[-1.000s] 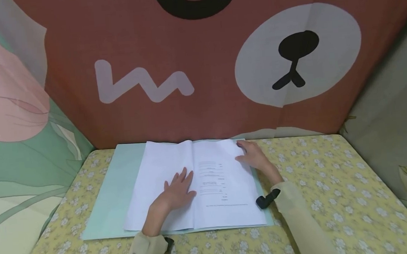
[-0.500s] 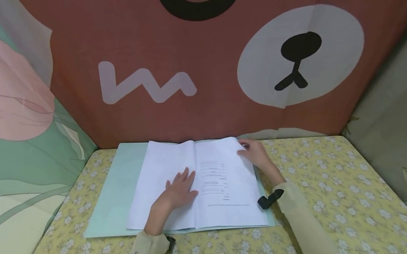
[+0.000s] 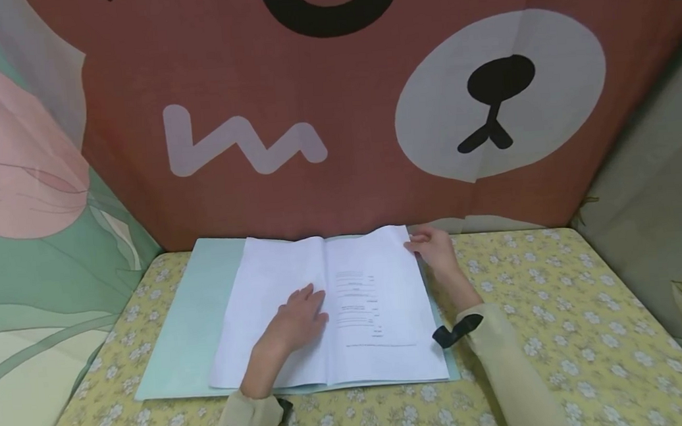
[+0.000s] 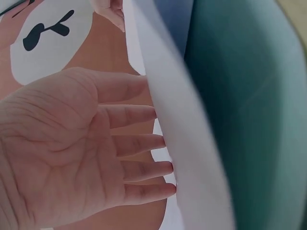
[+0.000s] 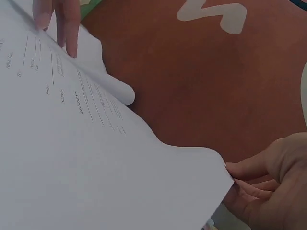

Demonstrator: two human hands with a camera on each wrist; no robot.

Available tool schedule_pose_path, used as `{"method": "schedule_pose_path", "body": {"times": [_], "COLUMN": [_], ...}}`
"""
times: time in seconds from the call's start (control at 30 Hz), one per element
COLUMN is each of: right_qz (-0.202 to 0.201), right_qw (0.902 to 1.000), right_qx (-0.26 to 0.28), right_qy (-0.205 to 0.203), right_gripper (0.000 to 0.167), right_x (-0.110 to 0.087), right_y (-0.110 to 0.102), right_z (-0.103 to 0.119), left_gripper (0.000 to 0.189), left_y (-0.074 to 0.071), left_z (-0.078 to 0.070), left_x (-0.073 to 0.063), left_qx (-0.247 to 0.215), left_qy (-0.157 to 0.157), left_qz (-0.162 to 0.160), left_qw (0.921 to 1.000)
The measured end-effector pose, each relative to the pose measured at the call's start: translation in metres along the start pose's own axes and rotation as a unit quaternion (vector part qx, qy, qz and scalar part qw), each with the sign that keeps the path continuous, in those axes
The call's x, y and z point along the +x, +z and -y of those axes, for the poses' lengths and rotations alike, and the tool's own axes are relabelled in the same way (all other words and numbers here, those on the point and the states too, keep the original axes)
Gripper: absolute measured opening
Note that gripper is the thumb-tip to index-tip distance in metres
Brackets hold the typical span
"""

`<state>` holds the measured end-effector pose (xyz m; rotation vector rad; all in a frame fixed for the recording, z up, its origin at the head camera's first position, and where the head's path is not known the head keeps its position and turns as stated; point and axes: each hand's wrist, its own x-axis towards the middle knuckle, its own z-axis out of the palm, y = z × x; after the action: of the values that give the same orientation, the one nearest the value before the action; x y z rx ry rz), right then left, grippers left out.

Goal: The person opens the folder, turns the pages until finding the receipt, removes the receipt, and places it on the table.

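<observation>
White paper sheets (image 3: pixel 381 362) lie spread open on a pale green folder (image 3: pixel 178 343), with a fold down the middle and printed lines on the right-hand page. My left hand (image 3: pixel 294 323) rests on the left page beside the fold; in the left wrist view its fingers (image 4: pixel 139 143) are straight, tips at the paper. At the far right corner, my right hand (image 3: pixel 435 249) pinches the page edge between thumb and fingers. The right wrist view shows this pinched corner (image 5: pixel 223 175) raised and the page's far edge wavy.
A yellow flowered cloth (image 3: pixel 563 329) covers the table. Behind it stands a reddish-brown fabric wall (image 3: pixel 362 172) with a cartoon bear face, close to the folder's far edge. Patterned fabric (image 3: pixel 36 274) closes off the left side, and a grey panel (image 3: pixel 667 203) the right.
My right hand has moved slightly outward, and the page's far right corner has come up with it. The left hand stays on the left page, its fingers drawn closer together.
</observation>
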<state>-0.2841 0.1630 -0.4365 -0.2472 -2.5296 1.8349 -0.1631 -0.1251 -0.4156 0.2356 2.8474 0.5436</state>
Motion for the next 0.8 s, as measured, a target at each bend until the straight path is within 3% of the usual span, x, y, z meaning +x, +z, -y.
{"method": "schedule_pose_path", "body": {"times": [0.27,0.43,0.57,0.67,0.8], "right_qz": [0.062,0.097,0.131,0.159,0.178], "right_qw": [0.9961,0.9888,0.9798,0.9692,0.9587], "right_qx": [0.045,0.095,0.129,0.167,0.217], "right_qy": [0.044,0.061,0.08,0.087,0.047], "right_gripper": [0.04,0.041,0.045,0.049,0.045], "right_x": [-0.001,-0.005,-0.006,-0.007,-0.02], "right_y": [-0.003,-0.004,-0.003,-0.002,-0.008], "right_z": [0.007,0.013,0.014,0.014,0.008], "left_gripper": [0.039,0.034,0.034,0.038,0.046], "left_y": [-0.001,-0.001,-0.003,-0.004,-0.008], "left_z": [0.0,0.0,0.0,0.0,0.003], "left_x": [0.001,0.001,0.002,0.003,0.003], "left_qx": [0.006,-0.034,-0.076,-0.104,-0.132], "left_qy": [0.039,0.049,0.039,0.013,-0.029], "left_qz": [-0.073,-0.108,-0.103,-0.09,-0.066], "left_qw": [0.9966,0.9923,0.991,0.9905,0.9887]}}
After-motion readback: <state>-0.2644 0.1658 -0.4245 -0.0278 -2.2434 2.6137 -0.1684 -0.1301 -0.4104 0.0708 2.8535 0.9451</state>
